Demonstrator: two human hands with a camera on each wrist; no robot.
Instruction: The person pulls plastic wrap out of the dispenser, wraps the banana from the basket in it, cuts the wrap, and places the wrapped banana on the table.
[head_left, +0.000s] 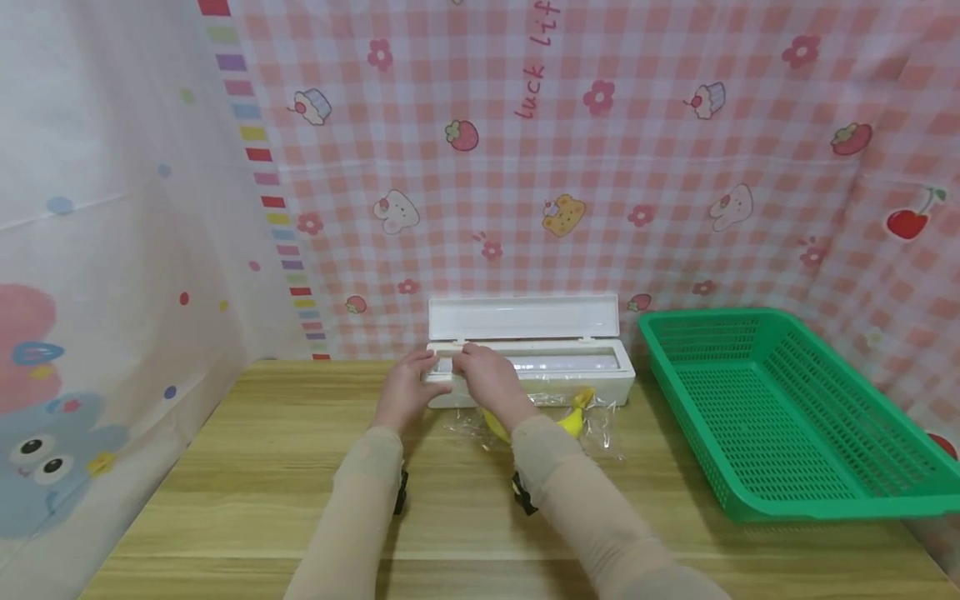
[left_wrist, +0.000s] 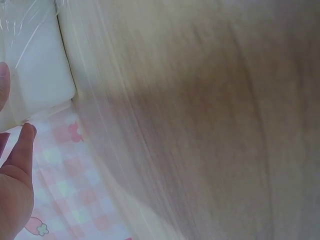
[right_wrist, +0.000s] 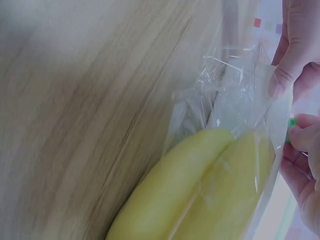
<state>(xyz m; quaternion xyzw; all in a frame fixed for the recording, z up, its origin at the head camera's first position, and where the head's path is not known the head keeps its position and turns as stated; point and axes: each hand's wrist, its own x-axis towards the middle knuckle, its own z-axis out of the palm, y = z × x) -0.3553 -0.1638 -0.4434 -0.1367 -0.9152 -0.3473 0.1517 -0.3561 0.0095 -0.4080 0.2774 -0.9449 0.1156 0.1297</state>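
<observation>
A white cling film dispenser box (head_left: 536, 390) stands at the back of the table with its lid (head_left: 525, 317) raised. Inside lies a roll (head_left: 566, 363). My left hand (head_left: 406, 387) grips the box's left end, thumb on the front wall and fingers at the top edge. Right beside it, my right hand (head_left: 491, 383) pinches a small green slide cutter (right_wrist: 292, 128) at the box's front top edge. Clear cling film (right_wrist: 235, 75) hangs down the box front and over yellow bananas (right_wrist: 175, 185) lying in front of it. In the head view the right hand partly hides the bananas.
A green plastic basket (head_left: 705, 437) with perforated walls stands on the right of the wooden table (head_left: 247, 492). Behind the box hangs a pink checked cloth (head_left: 480, 192), and a white printed cloth (head_left: 127, 250) covers the left side.
</observation>
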